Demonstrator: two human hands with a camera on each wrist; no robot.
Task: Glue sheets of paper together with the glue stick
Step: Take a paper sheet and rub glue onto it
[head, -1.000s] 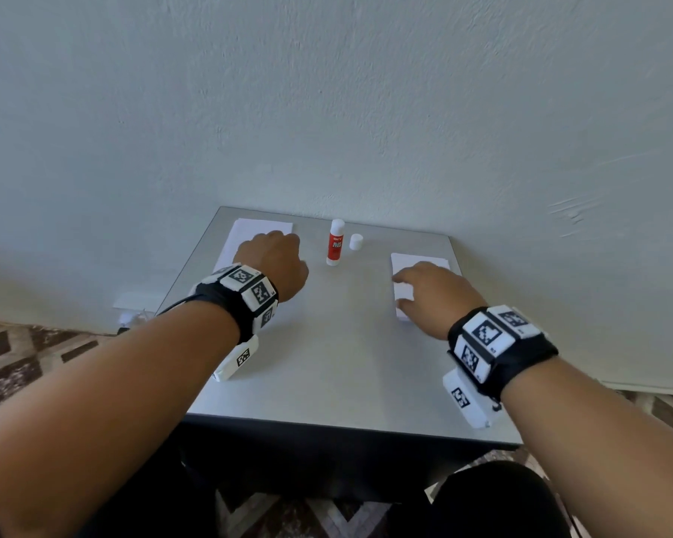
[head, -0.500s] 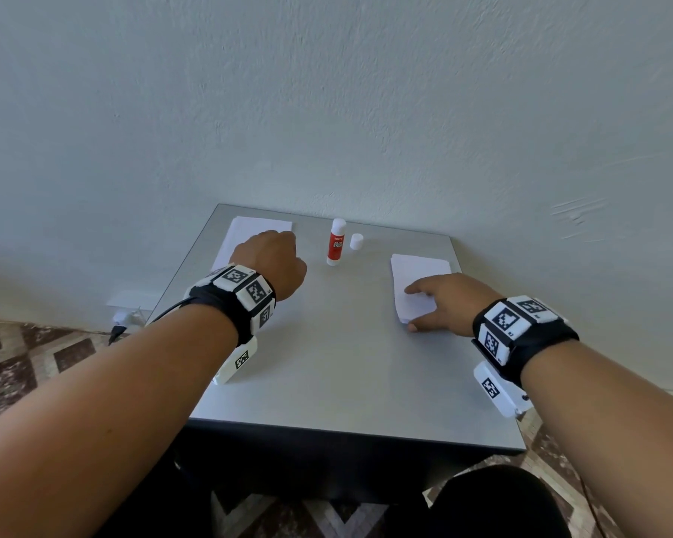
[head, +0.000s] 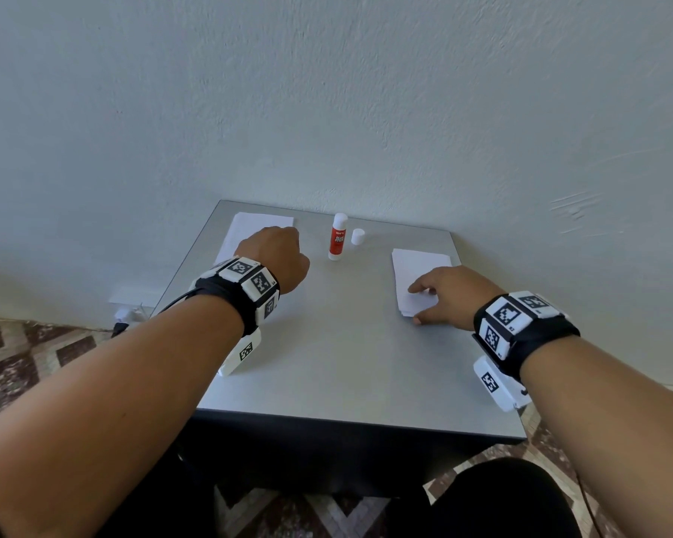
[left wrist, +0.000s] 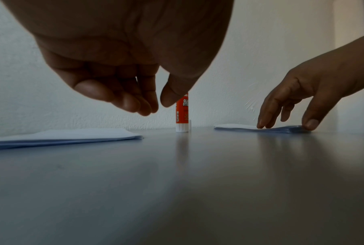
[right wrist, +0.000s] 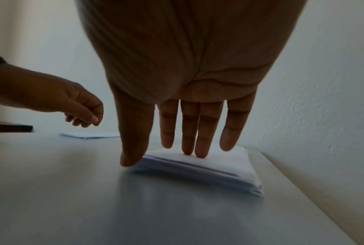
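Note:
A red-and-white glue stick [head: 337, 238] stands upright and uncapped at the back of the grey table [head: 346, 363], with its white cap [head: 358, 236] just to its right. One stack of white paper [head: 249, 227] lies at the back left, another stack [head: 416, 266] at the right. My left hand [head: 276, 254] hovers over the left stack's near edge, its fingers [left wrist: 135, 102] loosely curled and holding nothing. My right hand [head: 449, 293] rests straight fingers [right wrist: 189, 132] on top of the right stack [right wrist: 208, 167], thumb against its near corner.
The table stands against a pale plaster wall, and the right stack lies close to the table's right edge. A white plug and cable sit on the floor left of the table. My dark-clothed knees are below the front edge.
My right hand has drawn back toward me along the right stack, uncovering more of it, and now touches its near end. The left hand has hardly moved.

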